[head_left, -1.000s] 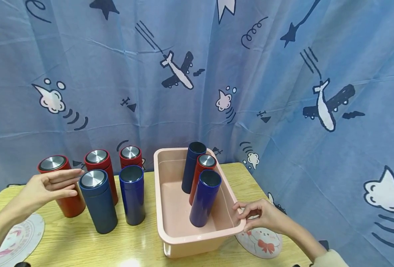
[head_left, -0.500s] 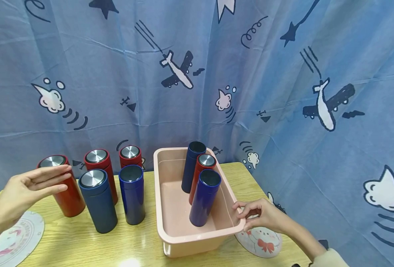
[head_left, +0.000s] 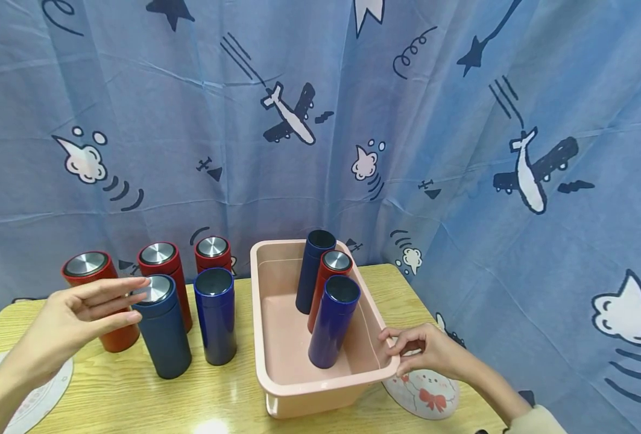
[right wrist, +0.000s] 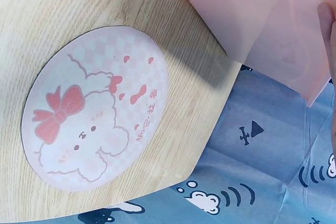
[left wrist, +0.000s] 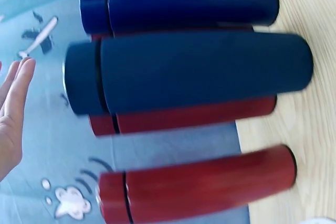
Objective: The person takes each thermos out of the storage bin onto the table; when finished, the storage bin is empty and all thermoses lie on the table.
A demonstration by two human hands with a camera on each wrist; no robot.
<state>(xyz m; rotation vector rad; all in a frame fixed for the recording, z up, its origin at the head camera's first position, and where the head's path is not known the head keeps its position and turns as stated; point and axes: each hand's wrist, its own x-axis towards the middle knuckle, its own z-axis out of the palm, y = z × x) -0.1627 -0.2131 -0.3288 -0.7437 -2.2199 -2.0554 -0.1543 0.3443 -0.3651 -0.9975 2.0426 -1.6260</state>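
Note:
My left hand (head_left: 76, 322), fingers extended and apart from the thumb, hovers by the top of a matte dark blue thermos (head_left: 164, 337). In the left wrist view that dark blue thermos (left wrist: 199, 69) stands clear of the fingers (left wrist: 18, 85). Behind the hand is a red thermos (head_left: 119, 337), partly covered. Next to it stand another red thermos (head_left: 181, 289), a glossy blue thermos (head_left: 215, 319) and a third red thermos (head_left: 212, 256). With thumb and fingers my right hand (head_left: 429, 349) pinches the rim of a pink plastic bin (head_left: 325, 386) at its near right corner.
Along the bin's right side stand a dark blue thermos (head_left: 309, 277), a red thermos (head_left: 325, 283) and a glossy blue thermos (head_left: 331, 331). A round bear mat (right wrist: 100, 108) lies right of the bin. Another round mat (head_left: 49, 392) is under the left forearm. A blue curtain (head_left: 190, 120) hangs behind the table.
My left hand drew back leftward, then came right again to the matte dark blue thermos, now overlapping its lid in view. The right hand and the bin stayed put.

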